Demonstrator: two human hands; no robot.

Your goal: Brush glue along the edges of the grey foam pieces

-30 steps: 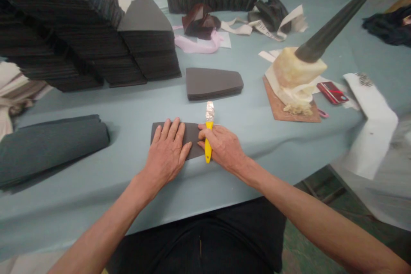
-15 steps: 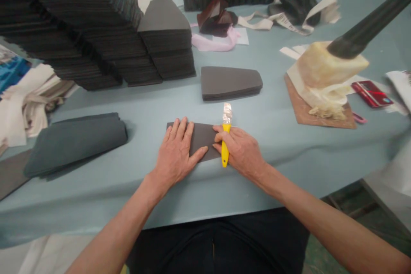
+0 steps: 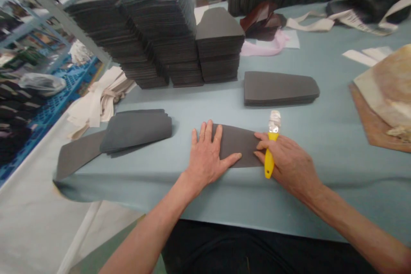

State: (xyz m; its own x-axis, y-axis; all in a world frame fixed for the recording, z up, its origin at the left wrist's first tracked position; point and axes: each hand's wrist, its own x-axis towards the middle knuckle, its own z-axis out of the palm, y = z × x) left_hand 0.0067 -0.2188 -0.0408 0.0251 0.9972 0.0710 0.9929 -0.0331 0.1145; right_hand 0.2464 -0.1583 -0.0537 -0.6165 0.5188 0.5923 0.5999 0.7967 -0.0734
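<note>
A dark grey foam piece (image 3: 239,144) lies flat near the front edge of the pale blue table (image 3: 205,102). My left hand (image 3: 207,156) presses on its left part, fingers spread and flat. My right hand (image 3: 287,160) is closed round a yellow-handled knife (image 3: 269,158) at the piece's right end. The knife's foil-wrapped tip (image 3: 274,120) points away from me.
A low stack of the same grey pieces (image 3: 279,88) lies beyond the knife. Tall stacks (image 3: 160,30) stand at the back left, and folded grey sheets (image 3: 135,130) lie to the left. A yellowish block on a brown board (image 3: 385,90) sits at the right edge.
The view has swung left, so everything sits further right in the frame. Both hands keep their places on the grey piece and the knife.
</note>
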